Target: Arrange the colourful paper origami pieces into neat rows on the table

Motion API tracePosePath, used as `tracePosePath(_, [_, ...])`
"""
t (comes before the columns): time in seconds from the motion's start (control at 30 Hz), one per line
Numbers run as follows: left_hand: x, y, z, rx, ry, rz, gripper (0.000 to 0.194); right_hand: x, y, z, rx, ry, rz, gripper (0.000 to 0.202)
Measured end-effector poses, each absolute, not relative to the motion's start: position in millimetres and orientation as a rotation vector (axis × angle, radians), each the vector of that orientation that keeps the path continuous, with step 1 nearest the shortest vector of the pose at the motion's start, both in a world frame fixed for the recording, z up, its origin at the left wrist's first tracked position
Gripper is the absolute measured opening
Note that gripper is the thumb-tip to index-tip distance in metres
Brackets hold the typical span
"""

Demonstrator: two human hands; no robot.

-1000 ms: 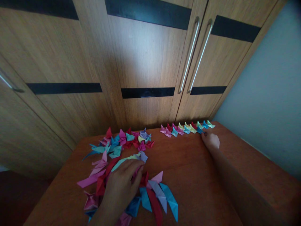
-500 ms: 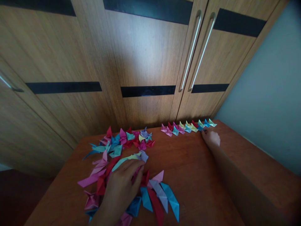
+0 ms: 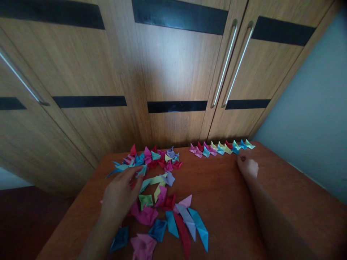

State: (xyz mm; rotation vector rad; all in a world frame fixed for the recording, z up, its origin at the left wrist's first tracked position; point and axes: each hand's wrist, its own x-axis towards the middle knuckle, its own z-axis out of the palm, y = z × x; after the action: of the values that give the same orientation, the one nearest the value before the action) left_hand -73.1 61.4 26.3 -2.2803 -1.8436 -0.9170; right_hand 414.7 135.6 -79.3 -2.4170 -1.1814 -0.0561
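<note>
– where's that teal paper (image 3: 144, 169) sitting?
– on the table (image 3: 217, 202), left hand (image 3: 119, 193) partly blocking it, can't tell if pinching; folded papers (image 3: 146, 215) are crowding round, visible tip's pointing cabinet-ward, long axis hiding, right hand (image 3: 248, 168) is curling near the boat row (image 3: 221, 149), grip unclear

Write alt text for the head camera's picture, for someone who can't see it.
A person's left hand is over scattered, colourful folded papers on a brown table; the right hand is near the right end of two neat rows of paper shapes. Wooden cabinet doors stand behind.
</note>
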Motion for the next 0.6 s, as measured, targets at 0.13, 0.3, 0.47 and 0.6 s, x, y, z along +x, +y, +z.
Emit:
tracePosePath(0.13, [-95.7,68.1,31.4,-2.113,-2.073,-0.729,0.033,391.7,125.4,-80.7,-2.358,-1.231,-0.025,0.029])
tracePosePath(0.3, [-77.0,77.1,25.5,-2.267,-2.003,-0.511,0.032,364.2,118.4,-80.1,-2.285,-1.307,0.008,0.025])
tracePosePath(0.47, [-54.4,100.9,19.6,-2.276,-1.944,-0.318,0.033,352.2,114.1,-80.9,-2.222,-1.348,0.024,0.023])
tracePosePath(0.6, [-47.6,122.0,14.0,-2.292,-1.947,-0.239,0.031,353.9,114.7,-81.4,-2.181,-1.337,0.022,0.023])
